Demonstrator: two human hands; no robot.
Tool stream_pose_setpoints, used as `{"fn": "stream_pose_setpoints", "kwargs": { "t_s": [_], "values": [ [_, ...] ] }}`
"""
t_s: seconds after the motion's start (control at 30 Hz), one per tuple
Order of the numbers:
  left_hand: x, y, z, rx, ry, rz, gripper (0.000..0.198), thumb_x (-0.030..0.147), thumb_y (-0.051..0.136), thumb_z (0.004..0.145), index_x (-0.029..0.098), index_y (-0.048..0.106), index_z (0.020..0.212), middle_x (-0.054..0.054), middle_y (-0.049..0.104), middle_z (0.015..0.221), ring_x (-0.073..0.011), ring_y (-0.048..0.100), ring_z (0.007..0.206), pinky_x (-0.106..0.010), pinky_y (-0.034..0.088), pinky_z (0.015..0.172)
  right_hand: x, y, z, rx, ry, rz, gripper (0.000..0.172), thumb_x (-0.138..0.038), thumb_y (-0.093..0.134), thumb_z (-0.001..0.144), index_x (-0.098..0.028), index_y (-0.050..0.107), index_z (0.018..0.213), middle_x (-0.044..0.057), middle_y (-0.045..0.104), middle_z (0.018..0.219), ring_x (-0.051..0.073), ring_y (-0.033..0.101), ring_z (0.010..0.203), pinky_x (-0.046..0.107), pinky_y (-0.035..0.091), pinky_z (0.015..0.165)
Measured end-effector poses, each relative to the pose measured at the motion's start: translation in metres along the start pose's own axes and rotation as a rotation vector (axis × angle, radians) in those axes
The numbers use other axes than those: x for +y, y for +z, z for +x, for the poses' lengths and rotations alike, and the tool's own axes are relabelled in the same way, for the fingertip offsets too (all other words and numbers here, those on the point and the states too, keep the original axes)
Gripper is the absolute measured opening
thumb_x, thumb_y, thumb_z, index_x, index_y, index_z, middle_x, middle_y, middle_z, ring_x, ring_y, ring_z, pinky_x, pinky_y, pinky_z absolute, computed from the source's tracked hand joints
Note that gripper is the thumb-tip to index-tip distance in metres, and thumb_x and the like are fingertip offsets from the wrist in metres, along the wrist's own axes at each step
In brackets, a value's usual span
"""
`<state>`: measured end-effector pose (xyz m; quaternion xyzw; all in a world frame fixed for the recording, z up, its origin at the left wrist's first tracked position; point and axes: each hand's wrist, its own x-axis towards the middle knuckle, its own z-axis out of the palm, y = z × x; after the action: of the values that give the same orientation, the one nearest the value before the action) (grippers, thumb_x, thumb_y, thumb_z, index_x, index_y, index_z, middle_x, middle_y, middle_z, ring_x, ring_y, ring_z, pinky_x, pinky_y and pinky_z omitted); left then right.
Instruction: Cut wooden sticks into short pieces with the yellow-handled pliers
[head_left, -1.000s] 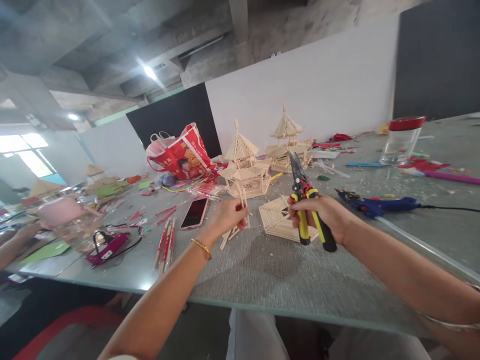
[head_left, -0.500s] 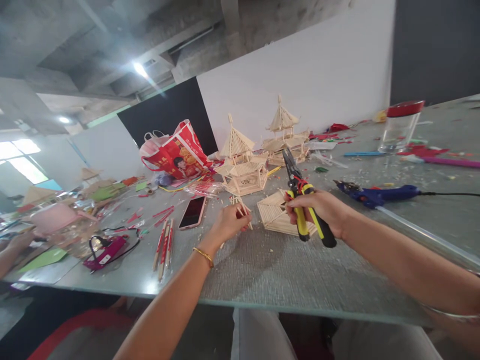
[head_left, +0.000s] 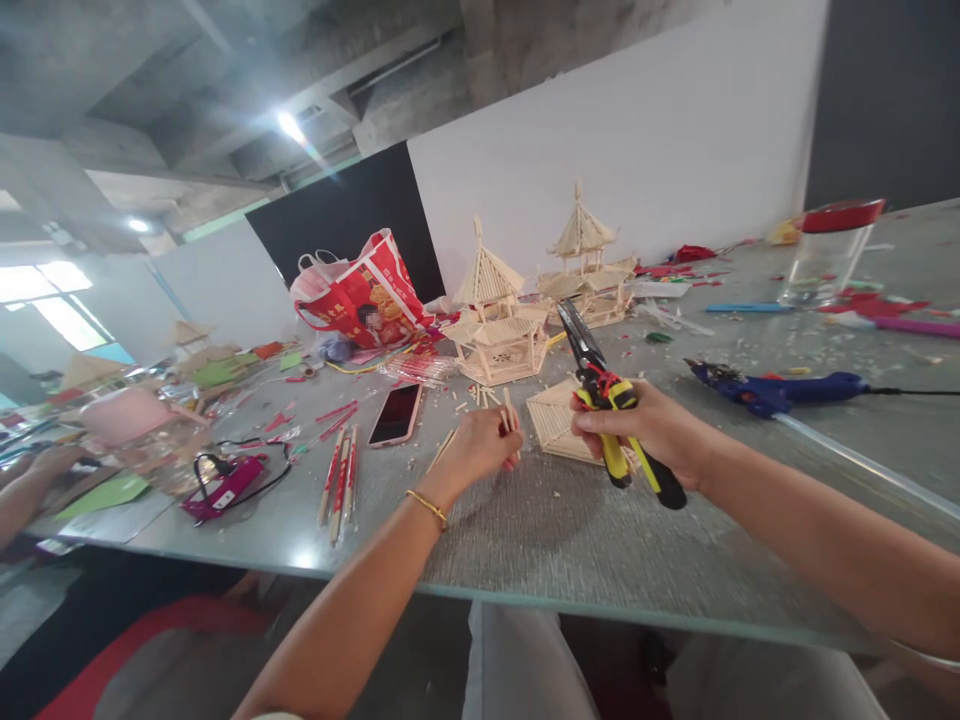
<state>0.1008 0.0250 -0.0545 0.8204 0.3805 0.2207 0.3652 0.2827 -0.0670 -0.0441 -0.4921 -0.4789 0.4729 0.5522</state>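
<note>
My left hand is closed around thin wooden sticks, their tips poking up past the fingers. In my right hand is a pair of pliers with yellow and black handles, jaws pointing up and away from me. Behind the pliers lies a hexagonal roof made of sticks, partly covered by them. Short stick pieces are scattered just beyond my left hand. Farther back stand two stick-built pavilions, a nearer one and a farther one.
A blue glue gun lies at the right, near a jar with a red lid. On the left are a phone, wrapped stick bundles and a purple case. A red bag stands behind. Another person's hand shows far left.
The pliers' handles have come closer together and their jaws have swung slightly left. The sticks in my left hand stand more upright. The whole view has shifted a little.
</note>
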Motion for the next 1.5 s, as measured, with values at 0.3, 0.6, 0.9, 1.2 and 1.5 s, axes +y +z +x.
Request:
{"fn": "stream_pose_setpoints", "kwargs": {
  "t_s": [0.3,0.6,0.9,1.2,1.5],
  "values": [
    [0.035,-0.003,-0.012,-0.155,-0.127,-0.701,0.025,0.027,0.068,0.065,0.016,0.048,0.075,0.002,0.058,0.052,-0.0114,0.057,0.044,-0.02,0.047,0.043,0.006,0.011,-0.002,-0.121,-0.159,-0.173,0.024,-0.031,0.066,0.061,-0.02,0.048,0.073,-0.005,0.052,0.06,0.009,0.043,0.05,0.024,0.037,0.05],
    [0.038,0.005,-0.017,-0.206,-0.066,-0.827,0.024,0.029,0.071,0.068,0.015,0.055,0.079,0.002,0.06,0.056,-0.0096,0.057,0.047,-0.019,0.047,0.044,0.001,0.023,-0.008,-0.165,-0.186,-0.166,0.012,-0.021,0.056,0.059,-0.019,0.051,0.07,-0.005,0.05,0.056,0.009,0.042,0.049,0.023,0.035,0.048],
    [0.038,-0.001,-0.013,-0.064,0.089,-0.587,0.023,0.034,0.068,0.068,0.013,0.059,0.073,0.0,0.06,0.059,-0.01,0.057,0.051,-0.021,0.047,0.049,0.005,0.021,-0.007,-0.028,-0.177,-0.179,0.018,-0.025,0.063,0.059,-0.019,0.051,0.071,-0.006,0.049,0.055,0.007,0.04,0.046,0.022,0.034,0.044],
    [0.007,-0.007,0.006,0.218,0.058,0.19,0.016,0.03,0.058,0.073,0.016,0.06,0.069,0.002,0.057,0.051,-0.0116,0.054,0.051,-0.022,0.037,0.052,-0.014,0.001,-0.009,0.055,-0.072,0.051,0.027,-0.036,0.068,0.06,-0.019,0.051,0.073,-0.003,0.053,0.053,0.011,0.049,0.047,0.025,0.035,0.046],
    [-0.003,0.0,0.011,0.199,0.066,0.167,0.014,0.029,0.057,0.071,0.015,0.06,0.07,0.003,0.056,0.052,-0.0109,0.053,0.051,-0.022,0.037,0.052,-0.005,0.001,-0.004,0.021,0.007,0.107,0.021,-0.029,0.068,0.061,-0.02,0.052,0.073,-0.003,0.053,0.051,0.011,0.049,0.046,0.025,0.037,0.046]
  ]
}}
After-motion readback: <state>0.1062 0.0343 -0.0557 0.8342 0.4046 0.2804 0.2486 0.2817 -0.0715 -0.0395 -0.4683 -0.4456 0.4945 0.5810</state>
